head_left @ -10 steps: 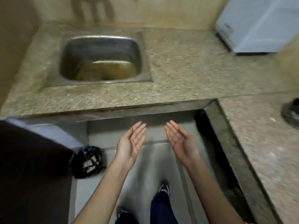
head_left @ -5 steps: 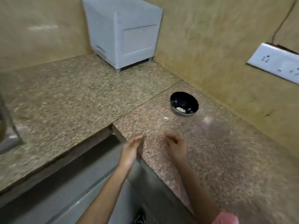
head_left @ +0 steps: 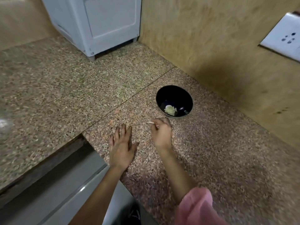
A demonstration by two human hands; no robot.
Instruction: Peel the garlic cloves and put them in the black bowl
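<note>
While black bowl [head_left: 175,95] holds peeled garlic [head_left: 170,109], right hand [head_left: 161,133] pinches clove [head_left: 151,122], left hand [head_left: 121,146] flat, released

bowl [head_left: 174,101] on counter [head_left: 65,88], garlic [head_left: 170,110] inside

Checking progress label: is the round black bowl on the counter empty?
No, pale peeled garlic pieces lie on the bottom of the round black bowl.

Domestic kitchen. Evidence: L-shaped speckled brown granite countertop [head_left: 65,95] with a seam between slabs; white boxy appliance [head_left: 97,21] standing in the corner; white plastic wall socket plate [head_left: 284,36] on ochre painted wall [head_left: 211,38]; small round black bowl [head_left: 172,95] holding pale peeled garlic cloves [head_left: 169,109].
</note>
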